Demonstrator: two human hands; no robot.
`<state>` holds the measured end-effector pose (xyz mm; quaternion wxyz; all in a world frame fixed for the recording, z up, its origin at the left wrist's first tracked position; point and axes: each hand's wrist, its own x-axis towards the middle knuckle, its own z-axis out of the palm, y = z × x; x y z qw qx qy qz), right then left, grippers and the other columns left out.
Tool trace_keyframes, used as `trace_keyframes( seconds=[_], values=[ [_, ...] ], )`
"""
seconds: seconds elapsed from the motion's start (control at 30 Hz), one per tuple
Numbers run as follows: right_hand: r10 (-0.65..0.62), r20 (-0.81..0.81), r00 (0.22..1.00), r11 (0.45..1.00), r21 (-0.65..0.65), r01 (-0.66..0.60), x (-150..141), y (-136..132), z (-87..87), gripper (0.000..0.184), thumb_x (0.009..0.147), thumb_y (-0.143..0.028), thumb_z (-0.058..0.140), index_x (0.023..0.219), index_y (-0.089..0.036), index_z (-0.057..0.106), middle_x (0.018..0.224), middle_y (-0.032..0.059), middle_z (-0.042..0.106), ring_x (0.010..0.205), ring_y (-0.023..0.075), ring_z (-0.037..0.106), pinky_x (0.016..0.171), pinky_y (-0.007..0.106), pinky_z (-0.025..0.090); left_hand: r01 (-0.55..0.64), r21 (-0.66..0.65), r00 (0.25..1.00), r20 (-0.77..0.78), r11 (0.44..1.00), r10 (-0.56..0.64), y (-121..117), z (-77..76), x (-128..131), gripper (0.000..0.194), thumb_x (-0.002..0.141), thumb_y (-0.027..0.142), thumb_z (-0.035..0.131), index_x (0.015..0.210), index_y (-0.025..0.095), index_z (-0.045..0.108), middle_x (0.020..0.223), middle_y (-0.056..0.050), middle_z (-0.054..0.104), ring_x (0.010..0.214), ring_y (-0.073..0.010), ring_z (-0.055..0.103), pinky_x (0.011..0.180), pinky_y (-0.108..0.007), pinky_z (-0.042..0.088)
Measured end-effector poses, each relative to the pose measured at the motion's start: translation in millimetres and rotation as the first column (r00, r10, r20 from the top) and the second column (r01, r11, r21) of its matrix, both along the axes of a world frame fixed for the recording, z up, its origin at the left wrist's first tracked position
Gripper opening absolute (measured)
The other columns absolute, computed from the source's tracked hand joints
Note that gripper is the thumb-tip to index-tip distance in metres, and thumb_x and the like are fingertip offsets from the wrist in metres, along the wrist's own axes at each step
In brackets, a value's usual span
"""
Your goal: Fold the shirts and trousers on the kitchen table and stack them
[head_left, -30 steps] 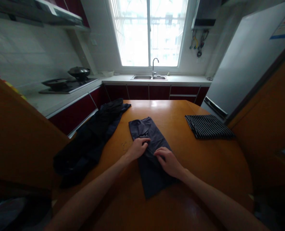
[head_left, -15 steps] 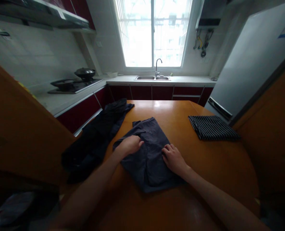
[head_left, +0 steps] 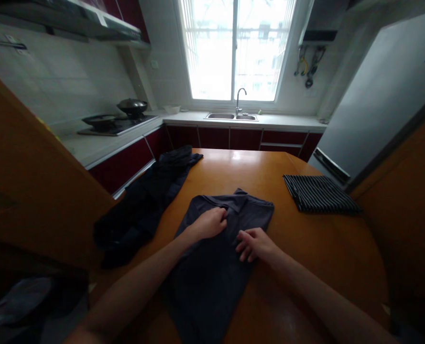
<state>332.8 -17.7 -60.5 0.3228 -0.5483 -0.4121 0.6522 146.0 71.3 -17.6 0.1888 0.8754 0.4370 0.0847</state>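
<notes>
A dark grey garment (head_left: 212, 272) lies in the middle of the wooden table, its lower part stretching toward me. I cannot tell whether it is a shirt or trousers. Near its far end, my left hand (head_left: 209, 223) is closed with the fingers pinching a fold of the cloth. To its right, my right hand (head_left: 257, 244) is over the garment's right edge, fingers loosely bent and apart, holding nothing I can see.
Dark clothes (head_left: 144, 200) are heaped along the left edge of the wooden table (head_left: 305, 267). A folded striped cloth (head_left: 320, 193) lies at the right. Beyond are a sink (head_left: 221, 116), a stove with pans (head_left: 121, 125) and a fridge (head_left: 373, 95).
The grey garment has turned and now reaches closer to me, with its far end spread wider to the right. My left hand has moved right; my right hand has come off its earlier flat rest.
</notes>
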Motion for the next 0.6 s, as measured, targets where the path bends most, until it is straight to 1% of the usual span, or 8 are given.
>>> trace_keyframes(
  seconds=[0.1,0.17,0.23,0.3,0.37,0.43,0.5,0.6],
  values=[
    [-0.119,-0.168,0.979,0.992,-0.067,0.109,6,0,4.2,0.043,0.085,-0.059,0.068,0.098,-0.018,0.062,0.082,0.0063,0.073,0.063,0.0183,0.072,0.053,0.028,0.057,0.181,-0.082,0.974,0.155,0.98,-0.167,-33,14.9,11,0.019,0.092,0.025,0.053,0.105,0.02,0.067,0.098,-0.008,0.072,0.088,-0.0226,0.068,0.075,-0.029,0.048],
    [-0.225,-0.198,0.954,0.973,-0.086,0.212,10,0,2.1,0.038,0.083,-0.053,0.073,0.096,-0.019,0.062,0.081,0.0044,0.072,0.066,0.0181,0.071,0.055,0.028,0.057,0.388,-0.154,0.902,0.265,0.909,-0.341,-50,23.8,15,0.026,0.091,0.026,0.06,0.116,0.022,0.066,0.112,-0.008,0.072,0.098,-0.0225,0.068,0.08,-0.028,0.049],
    [-0.338,-0.196,0.92,0.941,-0.097,0.325,12,1,-1.9,0.026,0.082,-0.04,0.076,0.09,-0.019,0.062,0.075,0.0014,0.07,0.061,0.0157,0.067,0.053,0.026,0.053,0.511,-0.251,0.843,0.33,0.822,-0.424,-57,31.5,16,0.028,0.091,0.027,0.061,0.118,0.022,0.068,0.112,-0.007,0.073,0.094,-0.0205,0.069,0.079,-0.027,0.05],
    [-0.404,-0.251,0.88,0.915,-0.118,0.386,13,3,-3.5,0.018,0.081,-0.03,0.076,0.086,-0.019,0.062,0.071,0.0002,0.069,0.059,0.0146,0.064,0.056,0.026,0.053,0.475,-0.319,0.853,0.394,0.82,-0.342,-54,37.1,15,0.023,0.097,0.029,0.053,0.109,0.02,0.071,0.097,-0.004,0.075,0.082,-0.0168,0.069,0.071,-0.024,0.05],
    [-0.413,-0.363,0.835,0.91,-0.142,0.388,13,5,-0.3,0.014,0.082,-0.027,0.074,0.089,-0.018,0.065,0.077,0.0018,0.071,0.065,0.0156,0.067,0.065,0.028,0.055,0.308,-0.287,0.883,0.44,0.907,-0.161,-47,39.1,14,0.026,0.099,0.03,0.048,0.098,0.018,0.071,0.087,-0.003,0.072,0.075,-0.015,0.066,0.066,-0.023,0.048],
    [-0.397,-0.462,0.793,0.917,-0.155,0.368,13,6,6.0,0.015,0.086,-0.029,0.071,0.094,-0.018,0.067,0.087,0.004,0.074,0.075,0.0165,0.07,0.074,0.028,0.056,0.15,-0.205,0.898,0.438,0.967,-0.046,-40,36.3,13,0.023,0.097,0.032,0.052,0.097,0.017,0.069,0.087,-0.003,0.07,0.076,-0.0158,0.063,0.066,-0.024,0.047],
    [-0.378,-0.509,0.774,0.924,-0.157,0.348,13,5,12.0,0.017,0.089,-0.033,0.068,0.097,-0.018,0.068,0.091,0.0045,0.075,0.077,0.016,0.07,0.074,0.027,0.056,0.104,-0.147,0.925,0.379,0.984,-0.041,-38,29.4,14,0.023,0.092,0.035,0.062,0.106,0.017,0.068,0.093,-0.004,0.068,0.08,-0.0179,0.063,0.07,-0.027,0.048],
    [-0.349,-0.524,0.777,0.935,-0.141,0.324,12,3,15.2,0.02,0.091,-0.035,0.065,0.101,-0.019,0.069,0.095,0.0041,0.075,0.077,0.0157,0.07,0.069,0.026,0.055,0.089,-0.068,0.943,0.326,0.994,-0.062,-42,16.7,15,0.043,0.083,0.038,0.076,0.119,0.019,0.062,0.111,-0.006,0.063,0.096,-0.0222,0.063,0.083,-0.032,0.05]
  ],
)
